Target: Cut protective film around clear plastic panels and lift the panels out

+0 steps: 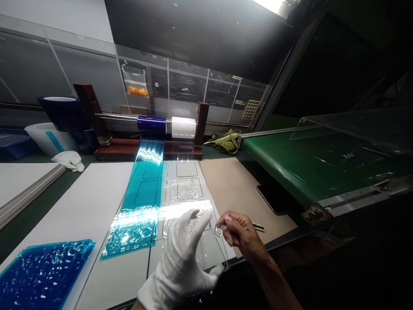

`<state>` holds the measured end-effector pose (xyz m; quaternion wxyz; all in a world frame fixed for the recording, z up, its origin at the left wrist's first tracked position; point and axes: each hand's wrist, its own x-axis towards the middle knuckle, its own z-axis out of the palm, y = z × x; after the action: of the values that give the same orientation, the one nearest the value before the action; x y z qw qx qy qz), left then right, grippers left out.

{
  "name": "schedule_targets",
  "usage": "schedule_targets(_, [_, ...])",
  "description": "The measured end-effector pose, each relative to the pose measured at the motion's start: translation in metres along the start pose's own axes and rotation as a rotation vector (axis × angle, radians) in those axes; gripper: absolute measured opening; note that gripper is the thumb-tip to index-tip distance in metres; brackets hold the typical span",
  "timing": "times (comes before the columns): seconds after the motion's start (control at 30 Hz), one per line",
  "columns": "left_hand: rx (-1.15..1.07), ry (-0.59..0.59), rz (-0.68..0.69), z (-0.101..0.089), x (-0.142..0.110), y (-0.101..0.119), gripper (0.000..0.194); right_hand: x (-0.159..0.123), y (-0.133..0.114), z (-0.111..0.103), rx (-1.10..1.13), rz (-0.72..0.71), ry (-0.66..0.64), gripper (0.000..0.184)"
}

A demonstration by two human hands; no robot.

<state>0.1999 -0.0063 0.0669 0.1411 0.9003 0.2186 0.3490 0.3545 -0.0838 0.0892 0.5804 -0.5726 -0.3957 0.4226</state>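
My left hand point(180, 254), in a white glove, is curved with its thumb and fingers spread around a thin clear panel point(220, 249). The panel's right edge shows between the fingertips and thumb; the rest is hard to make out against the bright sheet. Close to its right, my bare right hand point(240, 232) pinches a small curl of clear film point(218, 231). Beneath them lies a white sheet with rounded rectangle outlines point(187, 170), partly covered by clear film. A strip of blue film point(142, 193) runs over its left side from a blue roll point(151, 123).
A white roll point(183, 128) shares the rod of the wooden stand point(202, 125). Stacked blue film pieces point(48, 271) lie at lower left. To the right are brown board point(226, 176), a phone point(271, 200) and a green conveyor belt point(284, 159). Larger rolls point(50, 137) stand at left.
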Motion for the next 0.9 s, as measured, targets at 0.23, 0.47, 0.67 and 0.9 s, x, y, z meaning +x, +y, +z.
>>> schedule_targets(0.23, [-0.042,0.047,-0.027,0.012,0.004,0.010,0.093,0.003,-0.004,0.000,-0.154,-0.049,0.075,0.035])
schedule_targets(0.47, [0.462,-0.378,-0.179,-0.021,0.024,0.031,0.078,-0.013,-0.009,0.024,-1.042,-0.381,0.319,0.033])
schedule_targets(0.67, [0.232,-0.336,-0.078,-0.020,0.001,0.015,0.097,0.003,0.011,-0.008,-0.243,0.023,-0.154,0.037])
schedule_targets(0.9, [-0.098,-0.239,-0.198,-0.010,-0.005,0.007,0.083,-0.038,-0.002,-0.037,-0.354,-0.465,0.845,0.026])
